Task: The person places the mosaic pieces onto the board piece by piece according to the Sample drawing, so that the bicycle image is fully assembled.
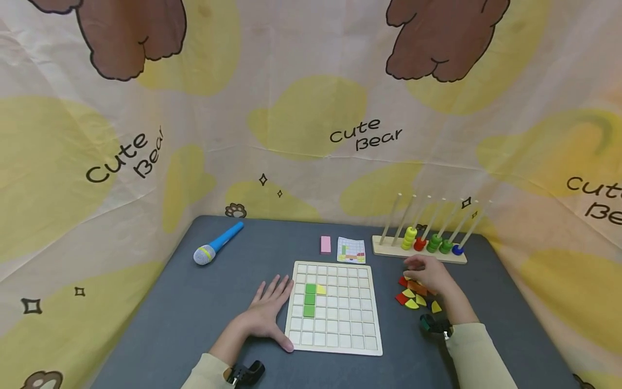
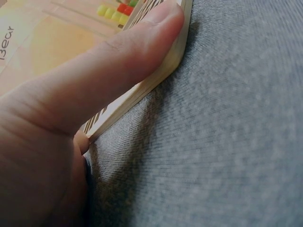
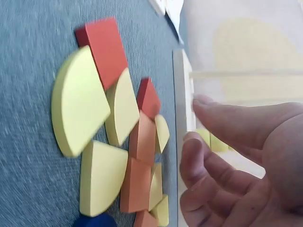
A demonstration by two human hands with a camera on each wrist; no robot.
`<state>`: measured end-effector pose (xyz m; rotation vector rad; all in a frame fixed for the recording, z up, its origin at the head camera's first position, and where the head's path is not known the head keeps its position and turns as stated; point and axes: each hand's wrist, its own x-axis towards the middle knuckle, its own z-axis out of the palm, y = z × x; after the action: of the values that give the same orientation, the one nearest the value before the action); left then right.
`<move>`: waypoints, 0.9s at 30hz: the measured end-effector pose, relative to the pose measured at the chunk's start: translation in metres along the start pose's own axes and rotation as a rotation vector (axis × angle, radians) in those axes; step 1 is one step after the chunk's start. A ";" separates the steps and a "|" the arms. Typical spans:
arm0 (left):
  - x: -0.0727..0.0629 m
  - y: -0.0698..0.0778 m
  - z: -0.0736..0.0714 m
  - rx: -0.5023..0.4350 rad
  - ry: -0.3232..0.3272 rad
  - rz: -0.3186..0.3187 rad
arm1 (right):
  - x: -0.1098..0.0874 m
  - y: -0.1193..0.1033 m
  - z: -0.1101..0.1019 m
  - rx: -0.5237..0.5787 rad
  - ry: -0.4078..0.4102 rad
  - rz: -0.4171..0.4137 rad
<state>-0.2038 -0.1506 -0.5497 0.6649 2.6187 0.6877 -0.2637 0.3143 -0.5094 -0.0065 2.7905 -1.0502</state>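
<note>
I watch remotely as a pale grid board [image 1: 345, 326] lies flat, green and yellow tiles [image 1: 310, 299] toward its ten o'clock, loose red, orange and yellow blocks [image 1: 420, 300] at three.

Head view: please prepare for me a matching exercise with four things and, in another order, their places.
1 blue microphone
2 pink rectangle
3 left hand
4 right hand

A near the loose coloured pieces
B beside the printed card
C near the table's back left corner
D at the grid board's left edge

Pairs: 1-C, 2-B, 3-D, 4-A
</note>
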 end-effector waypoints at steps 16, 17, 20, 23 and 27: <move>0.001 -0.002 0.002 0.004 -0.007 0.007 | 0.011 0.016 -0.003 -0.026 -0.083 0.064; 0.001 -0.002 0.002 0.004 -0.007 0.008 | 0.012 0.016 -0.002 -0.023 -0.077 0.069; 0.001 -0.002 0.001 0.003 -0.004 0.010 | 0.012 0.017 -0.002 -0.024 -0.063 0.078; 0.000 -0.001 0.000 0.000 -0.006 0.007 | 0.012 0.016 -0.002 -0.012 -0.055 0.090; -0.001 0.000 -0.001 0.001 -0.010 -0.001 | 0.010 0.014 -0.003 0.021 -0.046 0.115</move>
<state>-0.2033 -0.1511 -0.5486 0.6651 2.6103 0.6813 -0.2730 0.3261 -0.5181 0.1292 2.7025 -1.0383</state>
